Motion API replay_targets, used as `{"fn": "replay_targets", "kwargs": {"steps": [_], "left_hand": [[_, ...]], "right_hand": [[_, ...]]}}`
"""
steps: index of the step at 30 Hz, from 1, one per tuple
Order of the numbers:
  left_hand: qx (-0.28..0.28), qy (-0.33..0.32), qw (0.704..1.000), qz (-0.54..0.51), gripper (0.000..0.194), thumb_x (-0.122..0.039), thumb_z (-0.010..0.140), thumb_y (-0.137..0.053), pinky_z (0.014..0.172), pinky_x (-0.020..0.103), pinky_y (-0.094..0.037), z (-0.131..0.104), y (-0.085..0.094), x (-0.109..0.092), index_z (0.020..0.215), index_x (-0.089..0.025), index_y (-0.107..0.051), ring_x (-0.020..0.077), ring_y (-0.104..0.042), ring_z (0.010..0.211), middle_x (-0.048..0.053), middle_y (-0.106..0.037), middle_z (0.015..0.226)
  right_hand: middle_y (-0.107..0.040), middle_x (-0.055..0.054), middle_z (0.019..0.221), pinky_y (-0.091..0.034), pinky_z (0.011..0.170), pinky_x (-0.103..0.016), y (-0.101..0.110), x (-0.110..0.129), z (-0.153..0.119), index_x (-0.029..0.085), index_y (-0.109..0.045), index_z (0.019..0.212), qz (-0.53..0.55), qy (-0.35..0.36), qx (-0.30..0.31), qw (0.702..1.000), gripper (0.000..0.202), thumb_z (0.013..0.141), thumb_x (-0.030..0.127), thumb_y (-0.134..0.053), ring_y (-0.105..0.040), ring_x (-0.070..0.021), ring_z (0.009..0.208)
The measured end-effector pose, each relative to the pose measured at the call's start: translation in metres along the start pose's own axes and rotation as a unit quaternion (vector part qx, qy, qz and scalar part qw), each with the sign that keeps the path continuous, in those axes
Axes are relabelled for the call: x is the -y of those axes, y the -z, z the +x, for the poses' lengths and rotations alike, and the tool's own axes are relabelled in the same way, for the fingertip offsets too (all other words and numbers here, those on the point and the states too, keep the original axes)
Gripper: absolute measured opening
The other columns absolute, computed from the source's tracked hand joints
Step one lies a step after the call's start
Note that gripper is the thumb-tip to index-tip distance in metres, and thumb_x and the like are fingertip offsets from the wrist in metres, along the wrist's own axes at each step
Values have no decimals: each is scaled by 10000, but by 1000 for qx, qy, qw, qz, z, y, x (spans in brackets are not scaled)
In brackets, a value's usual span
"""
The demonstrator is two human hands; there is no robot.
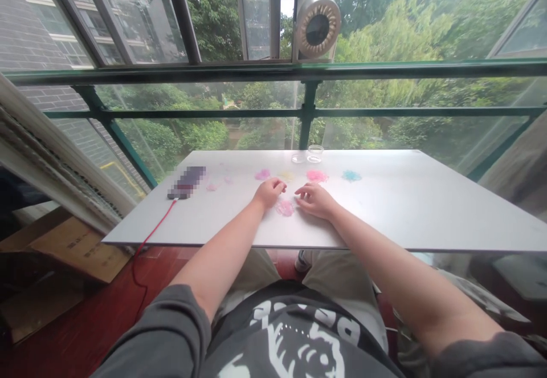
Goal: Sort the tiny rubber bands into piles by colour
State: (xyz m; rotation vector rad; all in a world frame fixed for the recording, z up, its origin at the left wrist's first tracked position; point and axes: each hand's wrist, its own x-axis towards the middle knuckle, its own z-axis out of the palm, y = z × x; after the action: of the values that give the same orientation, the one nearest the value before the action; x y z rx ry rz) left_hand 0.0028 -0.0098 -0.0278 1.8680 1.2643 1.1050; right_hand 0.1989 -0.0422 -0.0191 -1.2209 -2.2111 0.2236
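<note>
On the white table (384, 212) lie small loose piles: a purple pile (262, 174), a pale yellow pile (285, 176), a bright pink pile (317, 176), a teal pile (351, 175) and a light pink pile (285, 208) nearest me. My left hand (270, 192) is above the left side of the light pink pile, its fingers pinched together; anything between them is too small to make out. My right hand (315, 200) rests to the right of that pile, fingers apart and curved, with nothing visible in them.
Two clear round containers (315, 153) stand at the table's back edge. A blurred dark device (187, 183) with a red cable (160, 222) lies at the left. Faint pink bits (212, 187) are near it. A green railing (367, 70) runs behind the table.
</note>
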Motion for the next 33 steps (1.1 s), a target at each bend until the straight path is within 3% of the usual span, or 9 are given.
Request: {"fn": "replay_targets", "kwargs": {"steps": [8,13,20,27,33], "left_hand": [[20,15,1000,-11,214,-240,808,-425,607,219,-476,-4,-3,-4,815,-142,-615,110,-593,626,43,-685,737],[13,22,1000,-10,247,-238,826,-382,602,216,-478,-4,2,-4,863,-132,-602,99,-592,610,52,-686,772],[31,26,998,46,193,-209,734,-487,686,249,-482,-10,20,-1,838,-154,-640,135,-612,696,28,-692,747],[78,11,994,69,211,-194,719,-496,724,234,-492,-16,16,-7,854,-174,-657,135,-644,762,15,-711,793],[96,-13,992,78,195,-217,697,-536,689,235,-488,-19,14,-11,829,-171,-672,134,-626,704,16,-713,791]], "right_hand": [[-616,-51,791,-405,770,-305,-7,9,3,226,-734,844,-24,63,7,998,155,712,264,-663,-539,-176,756],[-621,-52,774,-407,737,-292,-10,9,3,219,-734,761,-18,52,-1,998,98,743,218,-637,-524,-167,728],[-621,-49,753,-414,725,-282,-11,4,3,193,-712,737,-2,39,-6,999,107,761,194,-608,-535,-167,740],[-619,-46,739,-414,701,-267,-10,3,2,182,-711,769,12,14,-15,1000,150,790,210,-565,-542,-157,722],[-605,-35,701,-402,680,-265,-8,6,2,175,-692,746,11,6,-19,1000,136,782,208,-566,-527,-149,690]]}}
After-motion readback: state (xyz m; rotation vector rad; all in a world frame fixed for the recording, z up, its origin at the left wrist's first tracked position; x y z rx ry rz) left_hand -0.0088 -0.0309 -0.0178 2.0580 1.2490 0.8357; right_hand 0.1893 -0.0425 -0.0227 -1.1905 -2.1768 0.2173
